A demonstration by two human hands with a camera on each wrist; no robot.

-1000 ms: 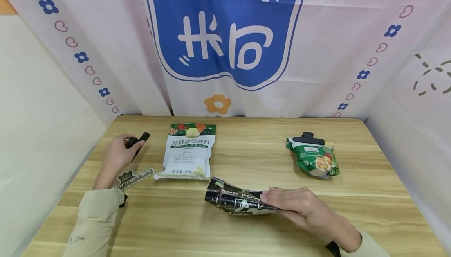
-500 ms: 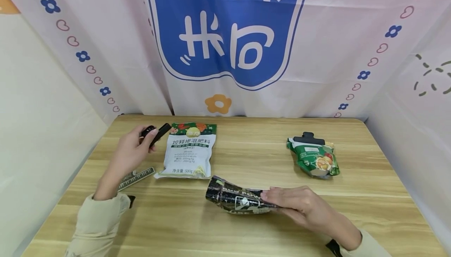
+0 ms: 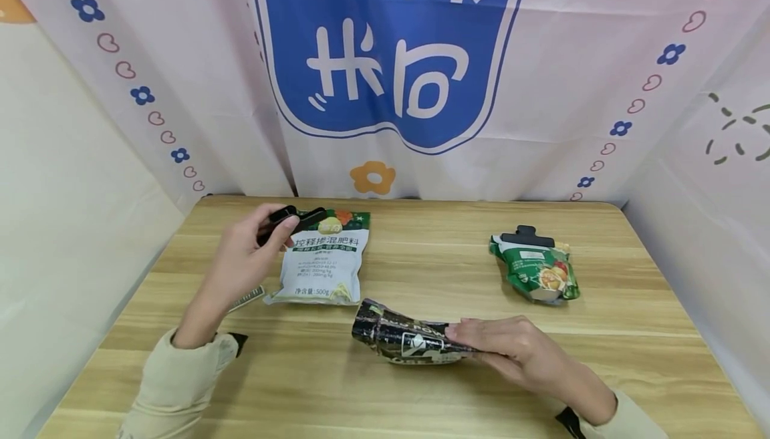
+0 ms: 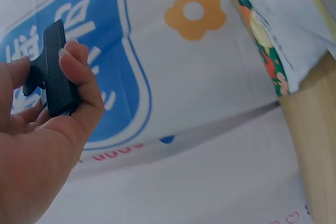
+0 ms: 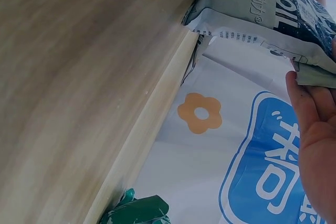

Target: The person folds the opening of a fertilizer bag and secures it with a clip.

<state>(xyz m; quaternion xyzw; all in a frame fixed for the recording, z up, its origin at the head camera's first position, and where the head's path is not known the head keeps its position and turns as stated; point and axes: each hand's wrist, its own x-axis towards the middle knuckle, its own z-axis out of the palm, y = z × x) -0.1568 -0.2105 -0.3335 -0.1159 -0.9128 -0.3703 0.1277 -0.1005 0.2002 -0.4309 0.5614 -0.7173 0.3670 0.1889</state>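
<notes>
My left hand (image 3: 243, 255) grips a black bag clip (image 3: 309, 217) between thumb and fingers, over the upper left of a white and green fertilizer bag (image 3: 321, 268). In the left wrist view the clip (image 4: 55, 72) shows its long bar and a handle under the thumb. My right hand (image 3: 523, 349) pinches the folded end of a black pouch (image 3: 412, 344) at the front middle of the table. The right wrist view shows the pouch's printed side (image 5: 262, 3) and its folded edge (image 5: 315, 74) by the fingers; part of that hand is out of frame.
A green fruit-printed bag (image 3: 538, 275) with a black clip (image 3: 527, 237) across its top stands at the back right of the wooden table (image 3: 433, 252). A flat keyboard-patterned piece (image 3: 248, 297) lies partly behind my left wrist. A printed curtain (image 3: 541, 91) hangs behind the table.
My left hand has carried the black clip to the right and slightly back, from the table's left side to over the fertilizer bag. The right hand and pouch have stayed nearly still.
</notes>
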